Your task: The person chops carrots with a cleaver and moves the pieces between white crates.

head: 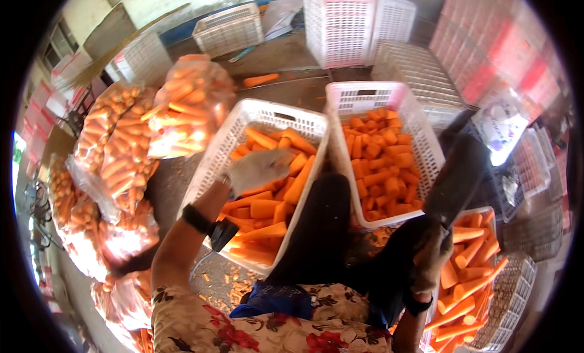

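Note:
My left hand (pixel 260 168), in a pale glove, is over the carrots (pixel 262 234) in a white plastic crate (pixel 205 170). Its fingers are blurred, so whether they grip a carrot is unclear. In my gloved right hand (pixel 431 262) is the handle of a cleaver (pixel 458 177), its broad dark blade pointing up and away from me. Short cut carrot chunks (pixel 383 161) partly fill a second white crate (pixel 429 147), just left of the blade. Long trimmed carrots (pixel 470 271) are heaped in another crate beside my right hand.
Clear plastic bags of carrots (pixel 123 157) are piled on the left. Carrot scraps (pixel 237 289) litter the floor by my legs. Empty-looking white crates (pixel 346 29) stand at the back, with more stacked crates (pixel 502 52) to the right. One loose carrot (pixel 261 80) lies beyond the crates.

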Tool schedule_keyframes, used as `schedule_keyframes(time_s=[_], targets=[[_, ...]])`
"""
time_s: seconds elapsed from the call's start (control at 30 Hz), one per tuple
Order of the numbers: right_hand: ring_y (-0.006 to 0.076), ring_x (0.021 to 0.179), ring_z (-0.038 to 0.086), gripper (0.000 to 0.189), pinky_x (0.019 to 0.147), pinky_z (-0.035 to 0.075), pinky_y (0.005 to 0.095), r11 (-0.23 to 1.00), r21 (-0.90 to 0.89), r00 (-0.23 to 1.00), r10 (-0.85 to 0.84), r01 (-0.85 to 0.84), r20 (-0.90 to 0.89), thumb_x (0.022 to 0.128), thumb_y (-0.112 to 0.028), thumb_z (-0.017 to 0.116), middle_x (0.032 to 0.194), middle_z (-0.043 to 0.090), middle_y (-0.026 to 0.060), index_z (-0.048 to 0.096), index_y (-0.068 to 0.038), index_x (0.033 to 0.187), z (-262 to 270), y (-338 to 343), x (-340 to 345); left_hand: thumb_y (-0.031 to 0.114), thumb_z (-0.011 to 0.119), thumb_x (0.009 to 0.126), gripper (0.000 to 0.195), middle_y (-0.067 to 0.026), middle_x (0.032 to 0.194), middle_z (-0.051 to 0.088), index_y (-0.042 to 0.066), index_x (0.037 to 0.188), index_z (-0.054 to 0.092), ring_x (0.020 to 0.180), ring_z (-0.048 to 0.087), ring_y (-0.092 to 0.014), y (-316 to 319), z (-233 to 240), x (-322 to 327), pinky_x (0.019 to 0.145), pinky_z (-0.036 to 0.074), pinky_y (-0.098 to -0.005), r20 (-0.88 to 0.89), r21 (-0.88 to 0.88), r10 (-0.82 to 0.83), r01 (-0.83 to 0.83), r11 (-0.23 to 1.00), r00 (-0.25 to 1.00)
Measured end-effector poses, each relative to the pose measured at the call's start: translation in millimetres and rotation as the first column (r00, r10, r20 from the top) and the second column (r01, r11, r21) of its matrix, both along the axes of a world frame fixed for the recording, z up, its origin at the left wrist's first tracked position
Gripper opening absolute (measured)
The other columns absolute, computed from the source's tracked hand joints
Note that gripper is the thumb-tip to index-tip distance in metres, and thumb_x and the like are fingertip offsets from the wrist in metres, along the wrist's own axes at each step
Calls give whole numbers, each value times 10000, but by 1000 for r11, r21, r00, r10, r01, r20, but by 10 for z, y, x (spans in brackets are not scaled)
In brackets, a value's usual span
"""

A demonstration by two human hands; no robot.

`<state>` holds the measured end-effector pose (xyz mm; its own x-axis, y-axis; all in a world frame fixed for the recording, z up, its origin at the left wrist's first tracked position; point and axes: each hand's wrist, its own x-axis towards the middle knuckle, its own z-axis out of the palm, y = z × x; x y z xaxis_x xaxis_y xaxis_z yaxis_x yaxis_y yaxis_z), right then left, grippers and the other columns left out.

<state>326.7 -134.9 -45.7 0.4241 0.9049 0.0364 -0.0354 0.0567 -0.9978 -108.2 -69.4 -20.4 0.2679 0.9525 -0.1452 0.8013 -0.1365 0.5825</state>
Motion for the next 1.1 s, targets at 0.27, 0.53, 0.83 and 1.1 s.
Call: schedule_keyframes(time_s=[0.27,0.53,0.83,1.1], targets=[[68,484,427,225,467,321,215,996,-47,997,-77,78,15,1038,-255,546,621,478,-22,538,-91,884,-22,-200,-247,420,665,875,417,-231,979,707,35,1034,700,964,682,-395,-1577,-882,-55,872,531,-484,-542,8,78,-87,996,837],[67,589,508,150,537,410,242,972,-75,929,235,-223,286,995,-152,601,683,566,-4,587,-3,997,227,-301,-377,399,635,911,370,-228,828,701,38,989,621,845,693,-428,-1231,-338,-162,750,544,-515,-337,41,461,-477,878,821],[221,584,631,155,542,485,346,822,431,780,23,-371,626,943,-147,658,703,631,86,600,-42,1040,329,21,-395,382,672,845,438,-252,838,695,-19,1014,626,826,694,-422,205,454,1039,741,544,-464,71,132,258,-265,955,964],[383,698,669,136,623,512,439,993,-46,788,114,-108,605,957,-166,636,744,635,231,616,-32,949,-266,269,-72,329,719,896,662,-141,1025,668,29,1430,469,915,675,-204,765,472,1517,742,559,-323,409,98,-5,-38,995,912]])
